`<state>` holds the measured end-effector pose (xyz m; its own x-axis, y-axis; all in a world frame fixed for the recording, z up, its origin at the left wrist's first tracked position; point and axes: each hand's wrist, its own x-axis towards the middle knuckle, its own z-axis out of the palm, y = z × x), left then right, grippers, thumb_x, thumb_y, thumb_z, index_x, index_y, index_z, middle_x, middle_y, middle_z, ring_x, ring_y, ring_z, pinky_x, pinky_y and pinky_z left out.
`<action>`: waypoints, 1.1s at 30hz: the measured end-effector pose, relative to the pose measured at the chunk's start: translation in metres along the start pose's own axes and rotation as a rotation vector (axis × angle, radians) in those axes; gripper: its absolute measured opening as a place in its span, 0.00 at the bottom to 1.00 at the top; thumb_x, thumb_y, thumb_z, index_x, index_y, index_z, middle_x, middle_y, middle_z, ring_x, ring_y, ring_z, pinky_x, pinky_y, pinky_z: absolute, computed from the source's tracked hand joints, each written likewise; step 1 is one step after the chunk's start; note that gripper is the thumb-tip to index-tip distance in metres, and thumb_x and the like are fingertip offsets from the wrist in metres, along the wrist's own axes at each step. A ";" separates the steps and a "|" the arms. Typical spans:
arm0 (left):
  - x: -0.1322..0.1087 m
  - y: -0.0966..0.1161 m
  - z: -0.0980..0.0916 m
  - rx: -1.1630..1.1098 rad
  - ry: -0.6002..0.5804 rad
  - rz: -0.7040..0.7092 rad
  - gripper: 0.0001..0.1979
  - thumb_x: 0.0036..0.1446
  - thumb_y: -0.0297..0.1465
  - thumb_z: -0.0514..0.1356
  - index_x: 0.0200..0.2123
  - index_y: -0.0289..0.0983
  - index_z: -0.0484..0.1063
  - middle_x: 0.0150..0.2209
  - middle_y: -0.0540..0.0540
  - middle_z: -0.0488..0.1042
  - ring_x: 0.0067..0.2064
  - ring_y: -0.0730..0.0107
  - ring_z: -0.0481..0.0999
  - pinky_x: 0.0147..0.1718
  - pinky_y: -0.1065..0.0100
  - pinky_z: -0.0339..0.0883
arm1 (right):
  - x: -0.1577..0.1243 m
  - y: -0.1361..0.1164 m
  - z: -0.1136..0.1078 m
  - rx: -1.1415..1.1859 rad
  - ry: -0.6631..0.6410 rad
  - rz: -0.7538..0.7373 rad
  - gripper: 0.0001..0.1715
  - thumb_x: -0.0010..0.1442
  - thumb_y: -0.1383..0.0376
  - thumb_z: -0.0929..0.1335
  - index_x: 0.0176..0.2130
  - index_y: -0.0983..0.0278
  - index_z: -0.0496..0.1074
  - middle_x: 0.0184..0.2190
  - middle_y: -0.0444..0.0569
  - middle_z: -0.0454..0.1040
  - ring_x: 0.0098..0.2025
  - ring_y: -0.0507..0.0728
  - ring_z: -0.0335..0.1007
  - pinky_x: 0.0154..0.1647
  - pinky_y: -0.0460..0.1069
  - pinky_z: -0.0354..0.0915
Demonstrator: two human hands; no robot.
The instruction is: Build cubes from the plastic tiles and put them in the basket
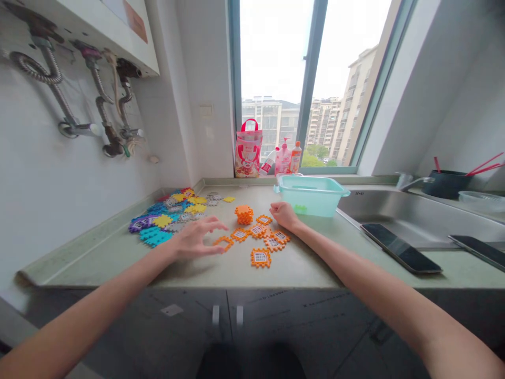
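Note:
Hovering over the counter at the left, my left hand (pixel 199 238) has its fingers apart, the thumb close beside an orange notched frame piece (pixel 229 245) with an open middle. I cannot tell whether the thumb touches it. My right hand (pixel 284 216) rests on the counter as a loose fist, with nothing showing from it, in front of the mint-green tub (pixel 321 202). Between the hands lie several orange notched tiles (pixel 260 257) with pale patterned centres, some overlapping. Behind them stands a neat stack of orange pieces (pixel 243 215).
A pile of blue, purple, yellow, grey and red notched pieces (pixel 158 221) spreads to the left. On the right are a steel sink (pixel 394 210) and two black phones (pixel 400 247). A red-handled bag (pixel 248 152) and pink pump bottle (pixel 283 158) stand by the window.

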<state>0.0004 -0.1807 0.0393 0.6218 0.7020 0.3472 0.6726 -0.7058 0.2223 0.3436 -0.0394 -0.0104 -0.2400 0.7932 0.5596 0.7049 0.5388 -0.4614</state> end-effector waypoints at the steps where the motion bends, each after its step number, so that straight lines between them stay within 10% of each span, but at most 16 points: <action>1: -0.009 0.003 0.000 0.018 -0.043 0.000 0.29 0.58 0.51 0.67 0.60 0.46 0.76 0.52 0.43 0.75 0.49 0.57 0.78 0.52 0.61 0.71 | 0.000 0.000 0.000 0.004 -0.011 -0.008 0.18 0.54 0.64 0.64 0.19 0.59 0.51 0.18 0.40 0.48 0.26 0.52 0.48 0.26 0.48 0.47; 6: -0.026 -0.006 0.000 0.084 -0.085 -0.060 0.22 0.64 0.49 0.63 0.56 0.49 0.80 0.61 0.42 0.71 0.62 0.49 0.72 0.65 0.52 0.63 | -0.007 0.000 -0.010 0.033 -0.107 -0.057 0.09 0.57 0.69 0.64 0.33 0.63 0.74 0.21 0.40 0.60 0.27 0.53 0.57 0.31 0.47 0.54; 12: -0.024 -0.009 0.002 0.121 -0.034 -0.062 0.25 0.60 0.45 0.67 0.59 0.47 0.77 0.67 0.41 0.66 0.68 0.45 0.66 0.69 0.45 0.58 | -0.012 0.005 -0.028 -0.087 -0.383 -0.105 0.36 0.56 0.71 0.68 0.62 0.56 0.77 0.40 0.47 0.75 0.36 0.56 0.70 0.41 0.48 0.63; 17: -0.021 -0.004 0.007 0.073 -0.090 -0.039 0.21 0.64 0.46 0.63 0.58 0.50 0.79 0.70 0.43 0.66 0.71 0.45 0.63 0.71 0.46 0.56 | -0.010 0.002 -0.032 -0.120 -0.461 -0.126 0.26 0.61 0.65 0.71 0.57 0.51 0.82 0.45 0.50 0.75 0.41 0.58 0.74 0.49 0.50 0.66; 23: -0.020 -0.019 0.014 -0.045 0.119 -0.091 0.29 0.74 0.46 0.47 0.35 0.41 0.84 0.57 0.40 0.79 0.63 0.52 0.73 0.68 0.50 0.63 | -0.008 0.012 -0.039 -0.030 -0.421 -0.124 0.18 0.62 0.56 0.75 0.50 0.58 0.85 0.47 0.54 0.77 0.42 0.59 0.76 0.51 0.52 0.69; 33: -0.015 -0.019 0.018 0.159 0.176 -0.246 0.19 0.66 0.48 0.58 0.34 0.41 0.79 0.56 0.40 0.79 0.59 0.51 0.75 0.63 0.48 0.64 | -0.008 0.012 -0.042 -0.002 -0.467 -0.057 0.17 0.60 0.55 0.76 0.47 0.60 0.84 0.45 0.51 0.83 0.38 0.58 0.77 0.44 0.51 0.70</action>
<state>-0.0147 -0.1762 0.0136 0.3637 0.8123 0.4560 0.8566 -0.4839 0.1789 0.3816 -0.0510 0.0085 -0.5531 0.8052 0.2139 0.6829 0.5853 -0.4371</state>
